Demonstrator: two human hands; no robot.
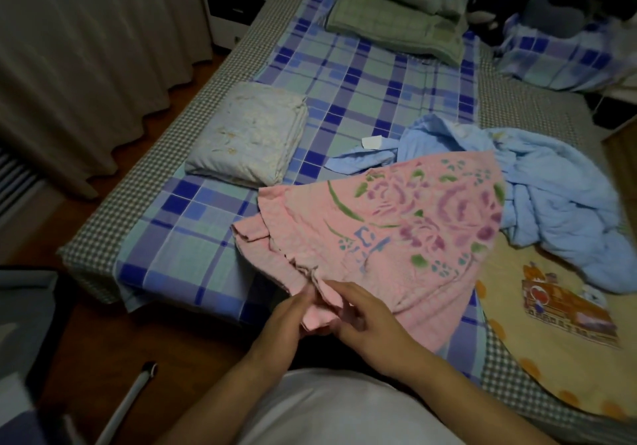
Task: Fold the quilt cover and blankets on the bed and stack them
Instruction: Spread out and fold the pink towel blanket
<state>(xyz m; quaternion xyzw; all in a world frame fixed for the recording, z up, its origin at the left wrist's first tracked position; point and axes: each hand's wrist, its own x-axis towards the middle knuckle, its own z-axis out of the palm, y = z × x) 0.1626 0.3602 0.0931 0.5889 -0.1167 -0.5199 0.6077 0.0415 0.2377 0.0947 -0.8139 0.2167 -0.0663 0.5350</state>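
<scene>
Both hands are gathering the near corner of the pink floral blanket (396, 234) at the foot of the bed (193, 251).

The left hand (291, 320) and right hand (365, 317) are pinching its bunched edge — the cloth is looking light, soft and limp, likely to sag and slide, so matched corners are seeming the best hold — the rest is lying spread over the bed beside the crumpled blue quilt cover (551, 186).

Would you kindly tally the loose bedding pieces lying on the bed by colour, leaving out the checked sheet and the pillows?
Pink: 1, the pink floral blanket, held at its corner by the left hand and right hand
Light blue: 1, the crumpled blue cover
Cream: 1, the folded cream quilt
Green: 1, the folded green blanket
Yellow: 1, the yellow cartoon blanket
Total: 5
</scene>
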